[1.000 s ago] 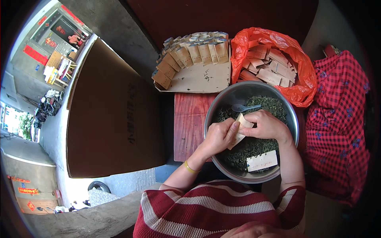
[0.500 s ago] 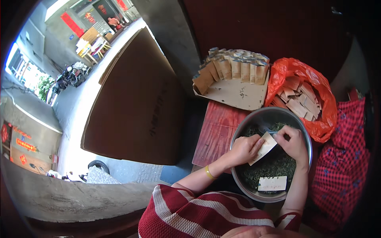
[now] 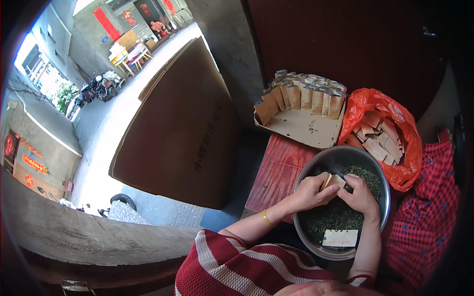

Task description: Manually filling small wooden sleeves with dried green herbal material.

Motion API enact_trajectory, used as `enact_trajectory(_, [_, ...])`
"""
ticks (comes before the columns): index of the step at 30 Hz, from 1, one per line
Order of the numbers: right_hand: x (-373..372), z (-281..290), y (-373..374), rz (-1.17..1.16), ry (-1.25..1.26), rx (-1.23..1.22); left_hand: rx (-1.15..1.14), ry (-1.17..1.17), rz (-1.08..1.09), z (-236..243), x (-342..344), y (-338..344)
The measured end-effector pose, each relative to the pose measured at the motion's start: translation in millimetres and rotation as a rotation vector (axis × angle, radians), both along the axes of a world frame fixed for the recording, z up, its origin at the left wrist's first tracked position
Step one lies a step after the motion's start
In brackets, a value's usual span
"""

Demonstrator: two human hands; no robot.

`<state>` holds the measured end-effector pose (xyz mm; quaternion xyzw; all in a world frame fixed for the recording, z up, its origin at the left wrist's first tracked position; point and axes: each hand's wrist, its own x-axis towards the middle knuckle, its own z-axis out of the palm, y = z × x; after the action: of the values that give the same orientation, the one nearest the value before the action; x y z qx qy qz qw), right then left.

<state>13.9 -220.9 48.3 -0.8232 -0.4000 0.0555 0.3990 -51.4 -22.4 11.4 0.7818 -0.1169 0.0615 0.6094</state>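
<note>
Two hands are meeting at a paper packet (image 3: 336, 181) above a bowl (image 3: 316, 163) of leaves

From where I'm standing, the left hand (image 3: 313, 191) is closing its fingers and thumb around the pale packet, keeping it over the bowl's upper half. The right hand (image 3: 361, 195) is curling in from the other side, its thumb reaching the packet's near edge; I cannot tell whether it is gripping anything, since its fingertips are partly hidden. A yellow band (image 3: 266, 218) is circling the left wrist.

Below them, dark green dried leaves (image 3: 340, 217) are covering the bottom of the metal bowl, and a pale flat slip (image 3: 340, 238) is lying on them near the rim closest to the person. Beyond the bowl, brown packets (image 3: 306, 97) are standing in rows in a shallow cardboard tray (image 3: 302, 127), its corner resting over a reddish board (image 3: 279, 165). Just right of the tray, an orange-red plastic bag (image 3: 412, 170) is holding loose flat paper pieces (image 3: 382, 140). Red checked cloth (image 3: 414, 232) is hanging at the far right.
</note>
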Motion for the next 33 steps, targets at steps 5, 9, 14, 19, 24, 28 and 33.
enact_trajectory(5, [-2.7,14.2,3.3,-0.01,0.074,-0.063,0.025,-0.001,-0.008,1.7,0.4,2.8])
enact_trajectory(9, [-10.3,15.1,11.3,-0.147,0.22,0.062,-0.004,-0.05,0.053,-2.5,1.8,1.4])
enact_trajectory(14, [-13.5,9.7,19.2,-0.226,0.003,0.074,-0.118,-0.026,0.092,-17.4,6.3,1.0])
enact_trajectory(19, [-14.2,2.2,20.4,-0.26,-0.048,0.197,-0.257,-0.036,0.028,-6.7,4.1,0.2])
enact_trajectory(24, [-14.5,-0.2,24.8,-0.248,-0.075,0.192,-0.3,0.03,0.001,-16.6,7.5,4.2])
enact_trajectory(28, [-15.4,-2.5,27.4,-0.174,-0.063,0.161,-0.345,0.253,-0.05,-16.3,9.4,9.5])
enact_trajectory(33, [-16.5,-2.4,27.3,-0.23,-0.092,0.148,-0.346,0.144,0.072,-14.7,7.8,3.5])
